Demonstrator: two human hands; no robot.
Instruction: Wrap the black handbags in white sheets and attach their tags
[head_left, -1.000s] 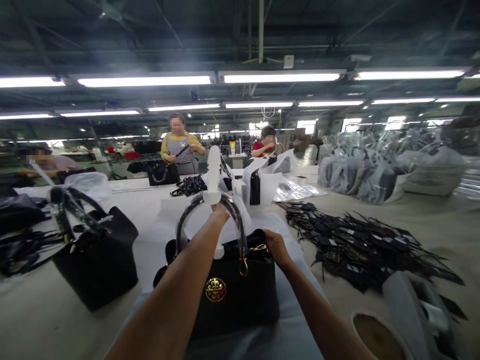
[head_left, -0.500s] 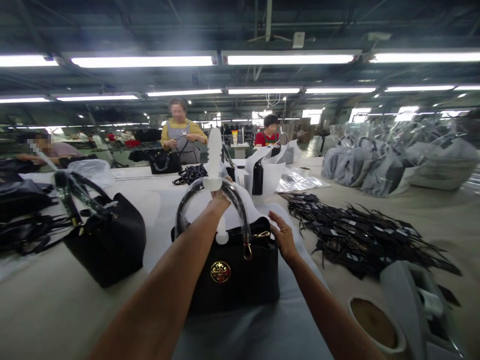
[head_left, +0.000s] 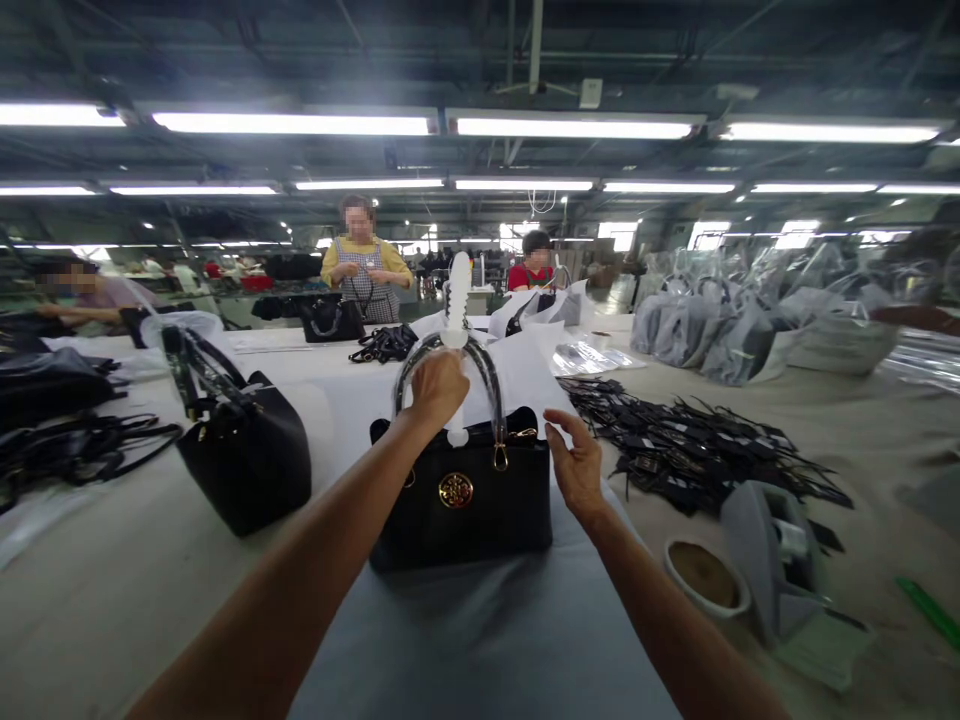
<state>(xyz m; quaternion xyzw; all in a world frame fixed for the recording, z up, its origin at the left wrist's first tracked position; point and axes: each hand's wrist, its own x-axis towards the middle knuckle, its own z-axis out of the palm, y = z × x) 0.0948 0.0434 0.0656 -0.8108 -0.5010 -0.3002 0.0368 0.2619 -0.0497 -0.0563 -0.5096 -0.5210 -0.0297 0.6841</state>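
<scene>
A black handbag with a round gold emblem stands upright on a grey sheet in front of me. My left hand is closed round a white foam strip that passes through the bag's plastic-wrapped handles. Just right of the bag's top corner, my right hand hovers with its fingers spread, holding nothing.
A second black handbag stands to the left. A pile of black tags lies right, with a tape dispenser and a tape roll nearer. Wrapped grey bags are stacked far right. Other people work across the table.
The view has pulled back and the bag sits farther from me. My right hand has come off the bag's right corner and opened. My left hand keeps hold of the foam strip.
</scene>
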